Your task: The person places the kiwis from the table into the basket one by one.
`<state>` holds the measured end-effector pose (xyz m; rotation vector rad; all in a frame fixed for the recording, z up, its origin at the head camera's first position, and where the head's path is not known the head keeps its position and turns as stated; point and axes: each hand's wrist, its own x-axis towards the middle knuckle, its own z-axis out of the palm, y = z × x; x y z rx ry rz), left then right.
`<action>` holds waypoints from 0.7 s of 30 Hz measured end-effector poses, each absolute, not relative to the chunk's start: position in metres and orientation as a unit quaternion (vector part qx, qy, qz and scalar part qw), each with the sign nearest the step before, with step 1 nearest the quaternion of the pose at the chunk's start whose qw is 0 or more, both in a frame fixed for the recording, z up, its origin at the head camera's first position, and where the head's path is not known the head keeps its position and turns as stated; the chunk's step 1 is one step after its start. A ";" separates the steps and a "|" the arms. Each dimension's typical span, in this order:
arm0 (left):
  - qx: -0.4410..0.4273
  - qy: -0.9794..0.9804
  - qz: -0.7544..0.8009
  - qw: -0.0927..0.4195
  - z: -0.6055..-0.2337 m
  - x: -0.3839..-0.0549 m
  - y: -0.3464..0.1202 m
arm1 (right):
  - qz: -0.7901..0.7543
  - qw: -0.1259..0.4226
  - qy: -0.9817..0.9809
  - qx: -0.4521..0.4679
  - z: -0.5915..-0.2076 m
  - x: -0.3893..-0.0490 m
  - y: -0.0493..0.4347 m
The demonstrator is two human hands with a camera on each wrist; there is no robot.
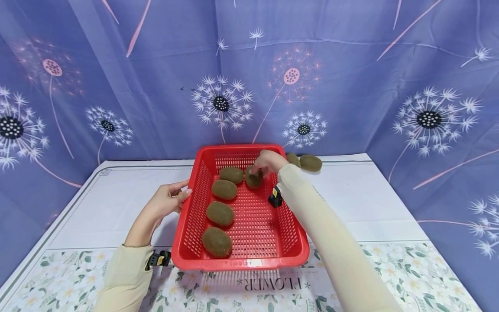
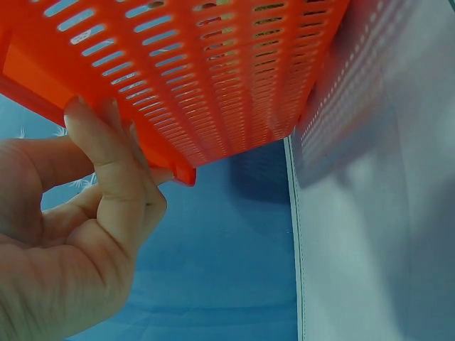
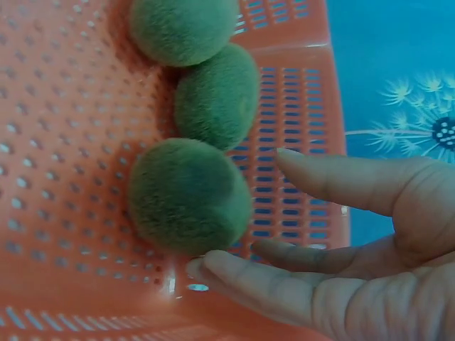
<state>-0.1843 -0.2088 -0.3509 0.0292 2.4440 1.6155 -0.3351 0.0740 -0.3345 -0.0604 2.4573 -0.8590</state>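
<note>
A red plastic basket (image 1: 249, 263) with perforated walls holds several brown fuzzy kiwis (image 1: 220, 213), mostly lined up along its left side. My left hand (image 1: 165, 201) grips the basket's left rim, thumb and fingers bent about the edge; the left wrist view shows the hand (image 2: 92, 220) from outside the wall. Inside the far right part, my right hand (image 1: 270, 162) is over a kiwi (image 1: 253, 181). In the right wrist view its thumb and fingers (image 3: 263, 288) are spread apart, fingertips right at the lower edge of that kiwi (image 3: 188, 195).
Two more kiwis (image 1: 310, 163) lie on the table outside the basket's back right corner, one partly hidden by the basket and arm. The white tablecloth (image 1: 117, 190) has a floral front border. A blue dandelion-print curtain (image 1: 249, 78) stands behind the table.
</note>
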 end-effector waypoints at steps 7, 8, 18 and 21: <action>0.011 0.829 0.549 0.106 -0.350 -0.183 -0.209 | -0.416 0.252 0.874 -0.013 -0.300 -0.317 0.077; 0.011 0.828 0.550 0.106 -0.350 -0.183 -0.209 | -0.429 0.243 0.870 -0.015 -0.297 -0.317 0.077; 0.016 0.827 0.552 0.105 -0.350 -0.183 -0.209 | -0.506 0.173 0.844 -0.043 -0.273 -0.322 0.115; 0.014 0.827 0.552 0.106 -0.350 -0.184 -0.208 | -0.528 0.155 0.834 -0.041 -0.275 -0.326 0.140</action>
